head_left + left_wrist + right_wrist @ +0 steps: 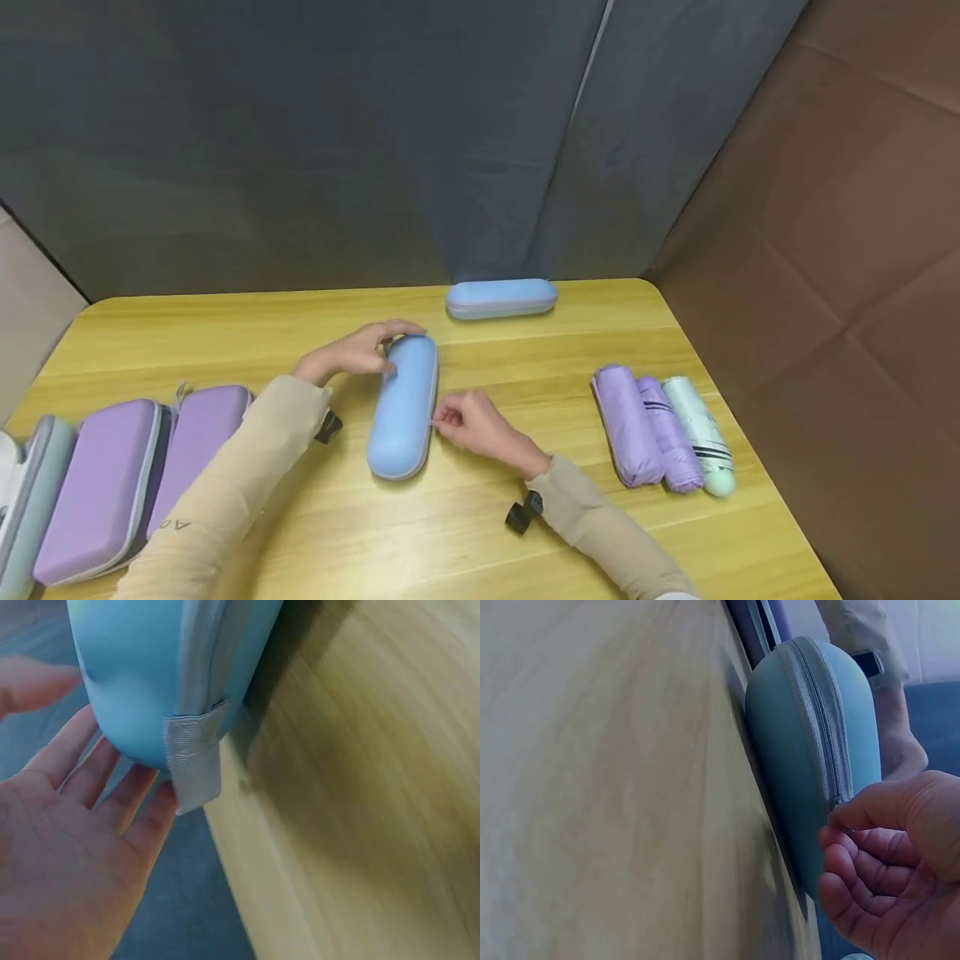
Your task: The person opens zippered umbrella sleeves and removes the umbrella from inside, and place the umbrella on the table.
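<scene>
A long blue zippered hard case (pixel 403 408) with rounded ends lies on the table in front of me. My left hand (pixel 362 348) holds its far end, fingers around the tip and thumb at the left side. In the left wrist view a grey fabric tab (pixel 196 761) hangs at that end beside the fingers (pixel 139 799). My right hand (pixel 477 425) is at the case's right side. There its thumb and index finger pinch the zipper pull (pixel 837 802) on the grey zipper band (pixel 819 712); the pull is mostly hidden by the fingertips. The zipper looks closed above the pull.
A second blue case (pixel 501 298) lies near the table's back edge. Purple cases (pixel 101 483) and a pale green case (pixel 37 500) stand at the left, by my left forearm. Two purple folded umbrellas (pixel 628 425) and a mint one (pixel 699 433) lie at the right.
</scene>
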{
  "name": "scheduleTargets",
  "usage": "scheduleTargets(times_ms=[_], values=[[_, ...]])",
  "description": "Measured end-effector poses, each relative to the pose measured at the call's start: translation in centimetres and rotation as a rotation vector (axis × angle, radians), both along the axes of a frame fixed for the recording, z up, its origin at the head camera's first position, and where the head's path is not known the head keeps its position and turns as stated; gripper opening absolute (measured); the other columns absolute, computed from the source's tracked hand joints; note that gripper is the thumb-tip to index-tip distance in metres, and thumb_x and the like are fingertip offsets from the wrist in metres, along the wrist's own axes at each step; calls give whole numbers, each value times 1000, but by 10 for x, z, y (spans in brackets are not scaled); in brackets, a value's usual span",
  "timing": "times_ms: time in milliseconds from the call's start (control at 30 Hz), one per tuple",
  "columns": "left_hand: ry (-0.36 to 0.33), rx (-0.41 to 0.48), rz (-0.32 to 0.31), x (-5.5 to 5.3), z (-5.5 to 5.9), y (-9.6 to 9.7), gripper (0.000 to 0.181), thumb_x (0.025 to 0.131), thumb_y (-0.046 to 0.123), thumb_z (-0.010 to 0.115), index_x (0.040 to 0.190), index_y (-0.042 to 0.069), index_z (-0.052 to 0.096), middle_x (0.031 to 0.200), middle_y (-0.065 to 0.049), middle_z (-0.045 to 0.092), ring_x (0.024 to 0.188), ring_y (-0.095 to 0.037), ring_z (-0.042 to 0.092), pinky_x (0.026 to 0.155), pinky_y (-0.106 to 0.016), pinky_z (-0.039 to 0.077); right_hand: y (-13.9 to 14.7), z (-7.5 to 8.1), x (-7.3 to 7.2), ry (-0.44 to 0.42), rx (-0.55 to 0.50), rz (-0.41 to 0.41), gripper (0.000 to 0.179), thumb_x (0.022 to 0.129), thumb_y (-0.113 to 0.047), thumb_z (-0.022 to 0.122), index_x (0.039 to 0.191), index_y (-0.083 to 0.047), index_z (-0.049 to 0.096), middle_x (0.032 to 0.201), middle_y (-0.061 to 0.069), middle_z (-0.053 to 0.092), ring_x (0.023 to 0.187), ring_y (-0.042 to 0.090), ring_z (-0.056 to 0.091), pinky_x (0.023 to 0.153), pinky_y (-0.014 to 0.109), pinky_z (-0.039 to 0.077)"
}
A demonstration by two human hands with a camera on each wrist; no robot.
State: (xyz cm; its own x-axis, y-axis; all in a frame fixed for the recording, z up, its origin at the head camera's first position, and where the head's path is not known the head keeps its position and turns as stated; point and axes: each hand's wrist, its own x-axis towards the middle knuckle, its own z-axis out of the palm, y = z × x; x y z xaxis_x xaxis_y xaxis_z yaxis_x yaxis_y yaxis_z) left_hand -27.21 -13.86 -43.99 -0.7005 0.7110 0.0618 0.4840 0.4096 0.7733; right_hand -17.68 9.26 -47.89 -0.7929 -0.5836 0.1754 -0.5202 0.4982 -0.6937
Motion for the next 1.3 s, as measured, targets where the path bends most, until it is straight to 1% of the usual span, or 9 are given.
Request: scheduleTargets(times_ms=[67, 167, 300, 367, 467, 700, 833, 1000, 1300], values=[[-47, 6, 26, -3, -1, 1, 57, 73, 3, 58, 128, -5, 51, 132, -24, 49, 121, -39, 43, 100, -59, 31, 0, 0, 0, -9, 1, 10, 6, 82, 3, 64, 79, -1, 67, 72, 5, 64, 63, 4, 54, 59, 14, 48], [-36, -8, 57, -9, 1, 5, 46, 80, 12, 61, 123, -4, 56, 127, -22, 54, 116, -38, 48, 97, -58, 36, -1, 0, -1, -21, 3, 17, 5, 83, 2, 64, 80, -1, 67, 72, 5, 64, 64, 4, 54, 60, 14, 48], [7, -36, 6, -17, 3, 8, 37, 84, 13, 60, 118, -2, 62, 123, -20, 56, 113, -36, 49, 93, -56, 39, -3, 2, -2, -31, 9, 11, 5, 83, 1, 65, 80, -2, 67, 72, 5, 63, 63, 4, 54, 59, 14, 48], [-16, -35, -54, -21, 4, 5, 39, 80, 7, 57, 117, -3, 62, 124, -22, 54, 115, -38, 46, 94, -59, 37, -4, 2, -2, -34, 11, 9, 4, 83, 1, 65, 81, -2, 67, 73, 5, 64, 63, 4, 54, 60, 14, 48], [-72, -63, -124, -22, 8, -1, 54, 67, 1, 55, 120, -2, 60, 128, -23, 50, 119, -40, 42, 96, -63, 33, -4, 2, -2, -32, 15, 10, 4, 83, 1, 65, 81, -2, 67, 72, 5, 63, 63, 4, 54, 59, 14, 48], [-133, -213, -155, -14, 17, -6, 75, 58, -10, 58, 132, 2, 50, 137, -21, 41, 118, -36, 40, 96, -58, 37, -3, 2, -2, -51, 11, 18, 4, 84, 0, 66, 80, -2, 67, 72, 5, 63, 62, 3, 53, 59, 14, 48], [-104, -224, -162, -12, 16, -12, 76, 59, -11, 59, 133, 1, 48, 136, -20, 42, 115, -35, 41, 95, -57, 38, -1, 3, -2, -77, 8, 12, 4, 85, -2, 65, 81, -1, 67, 73, 4, 64, 63, 2, 54, 60, 14, 49], [-60, -236, -138, -9, 14, -20, 73, 61, -6, 70, 130, 3, 53, 129, -17, 47, 110, -34, 43, 91, -54, 42, 1, 5, -4, -73, 10, 6, 4, 85, -2, 65, 85, 0, 68, 74, 5, 65, 65, 3, 55, 61, 14, 49], [181, -340, -118, 6, 11, -31, 70, 57, 11, 84, 123, 8, 60, 116, -13, 55, 105, -35, 52, 89, -57, 43, 5, 2, -6, -77, 26, -21, 4, 84, 0, 64, 85, -1, 68, 75, 5, 65, 66, 3, 56, 61, 14, 49]])
